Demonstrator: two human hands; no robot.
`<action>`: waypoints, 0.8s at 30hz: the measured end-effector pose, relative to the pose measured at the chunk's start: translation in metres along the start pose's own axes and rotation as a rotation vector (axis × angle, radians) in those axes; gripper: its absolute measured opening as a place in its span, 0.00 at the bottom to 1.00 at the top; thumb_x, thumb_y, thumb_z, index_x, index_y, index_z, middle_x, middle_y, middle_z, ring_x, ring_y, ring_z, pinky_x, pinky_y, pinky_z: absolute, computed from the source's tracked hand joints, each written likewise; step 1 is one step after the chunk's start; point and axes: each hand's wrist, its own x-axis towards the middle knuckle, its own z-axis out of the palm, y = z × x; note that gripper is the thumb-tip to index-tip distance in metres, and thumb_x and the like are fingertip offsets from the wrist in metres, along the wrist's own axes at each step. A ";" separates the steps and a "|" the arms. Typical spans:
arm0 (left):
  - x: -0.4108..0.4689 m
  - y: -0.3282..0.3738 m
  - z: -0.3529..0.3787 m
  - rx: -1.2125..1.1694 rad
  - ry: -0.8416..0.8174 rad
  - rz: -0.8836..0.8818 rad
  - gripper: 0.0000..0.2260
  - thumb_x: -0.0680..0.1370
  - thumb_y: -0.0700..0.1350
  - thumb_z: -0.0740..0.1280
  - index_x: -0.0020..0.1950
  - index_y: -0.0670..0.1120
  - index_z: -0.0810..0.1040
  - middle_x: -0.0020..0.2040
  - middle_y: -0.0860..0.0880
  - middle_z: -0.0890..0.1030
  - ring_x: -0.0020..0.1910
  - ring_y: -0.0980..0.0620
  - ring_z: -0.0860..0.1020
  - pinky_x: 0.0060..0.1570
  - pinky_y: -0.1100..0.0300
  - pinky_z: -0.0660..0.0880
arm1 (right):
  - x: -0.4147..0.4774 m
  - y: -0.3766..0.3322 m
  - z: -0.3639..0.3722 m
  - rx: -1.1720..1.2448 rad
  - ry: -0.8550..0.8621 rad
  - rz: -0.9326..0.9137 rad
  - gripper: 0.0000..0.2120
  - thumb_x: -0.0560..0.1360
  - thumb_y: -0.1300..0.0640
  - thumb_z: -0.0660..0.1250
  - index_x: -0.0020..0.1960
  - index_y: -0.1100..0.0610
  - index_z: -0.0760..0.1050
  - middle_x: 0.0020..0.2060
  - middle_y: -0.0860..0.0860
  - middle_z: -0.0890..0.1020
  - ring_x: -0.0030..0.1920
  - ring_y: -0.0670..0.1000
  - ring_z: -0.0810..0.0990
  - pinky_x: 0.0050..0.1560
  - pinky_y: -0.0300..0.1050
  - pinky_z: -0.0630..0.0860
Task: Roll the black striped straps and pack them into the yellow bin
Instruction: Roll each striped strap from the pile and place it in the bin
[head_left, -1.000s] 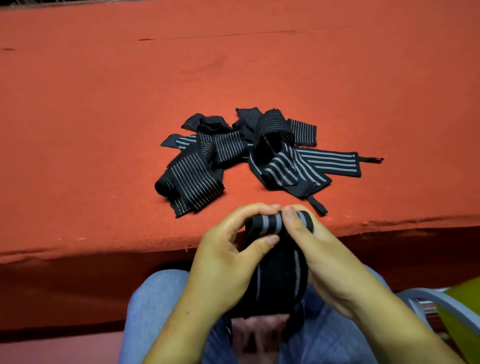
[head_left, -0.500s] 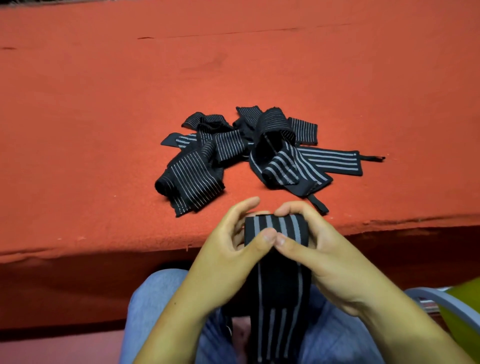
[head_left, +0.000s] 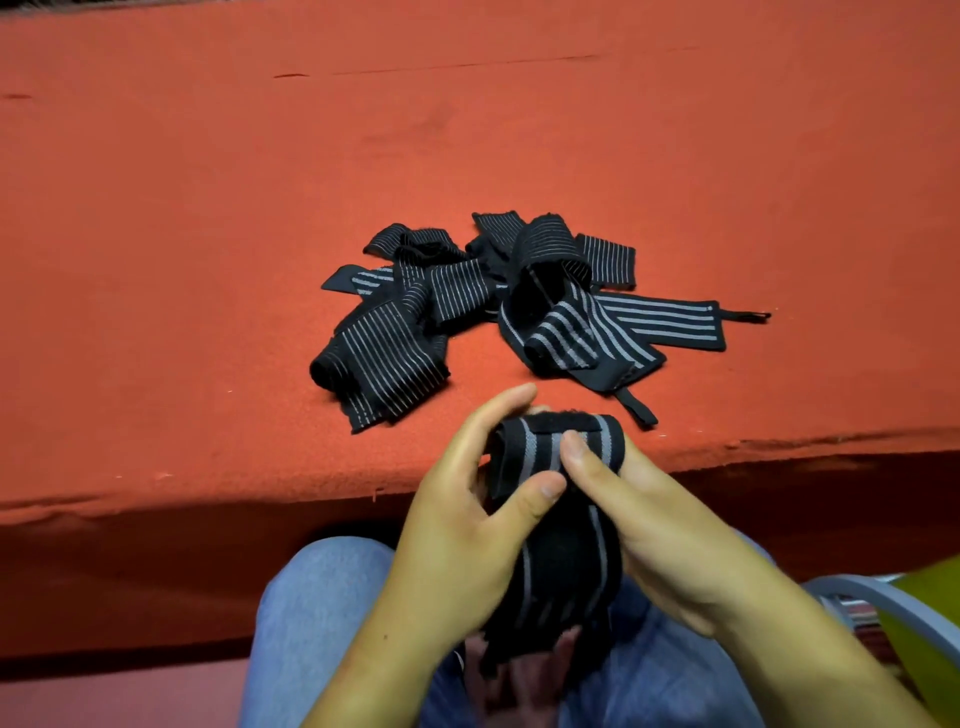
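We see left hand (head_left: 467, 525) and right hand (head_left: 660, 525) both pinching black grey-striped elastic strap (head_left: 550, 447), half rolled over lap, tail hanging. Tangled heap of black striped straps (head_left: 467, 306) waits unrolled on red felt table (head_left: 208, 260). At right edge, yellow plastic bin (head_left: 935, 603), contents unseen. We judge: early.

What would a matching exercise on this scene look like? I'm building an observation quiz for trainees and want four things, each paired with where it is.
Things
1. partly rolled black strap with grey stripes
2. heap of loose black striped straps
3. yellow bin
4. blue denim trouser leg

Places
a. at the picture's lower right edge
b. lying on the red cloth-covered table
c. below the table's near edge, under the forearms
d. gripped between the left hand and the right hand

Pairs: 1-d, 2-b, 3-a, 4-c
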 end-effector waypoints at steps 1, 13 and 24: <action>-0.001 -0.001 0.000 0.033 0.007 0.025 0.25 0.76 0.43 0.75 0.70 0.59 0.75 0.67 0.61 0.80 0.68 0.57 0.77 0.68 0.62 0.72 | 0.000 -0.002 0.001 0.011 0.011 0.006 0.25 0.75 0.43 0.66 0.69 0.51 0.76 0.61 0.53 0.86 0.63 0.52 0.84 0.69 0.57 0.77; -0.002 0.003 0.002 -0.026 -0.140 -0.063 0.35 0.76 0.64 0.67 0.81 0.59 0.59 0.74 0.64 0.71 0.75 0.60 0.69 0.76 0.53 0.65 | 0.000 0.000 0.006 0.197 0.059 0.056 0.23 0.76 0.53 0.73 0.67 0.63 0.77 0.58 0.65 0.85 0.62 0.64 0.84 0.68 0.63 0.76; 0.000 -0.001 0.004 -0.068 -0.129 -0.157 0.31 0.77 0.67 0.59 0.79 0.63 0.60 0.74 0.69 0.69 0.76 0.66 0.65 0.78 0.53 0.61 | 0.001 0.011 0.005 0.047 0.109 -0.087 0.22 0.69 0.43 0.75 0.59 0.52 0.77 0.57 0.64 0.84 0.55 0.57 0.84 0.63 0.62 0.78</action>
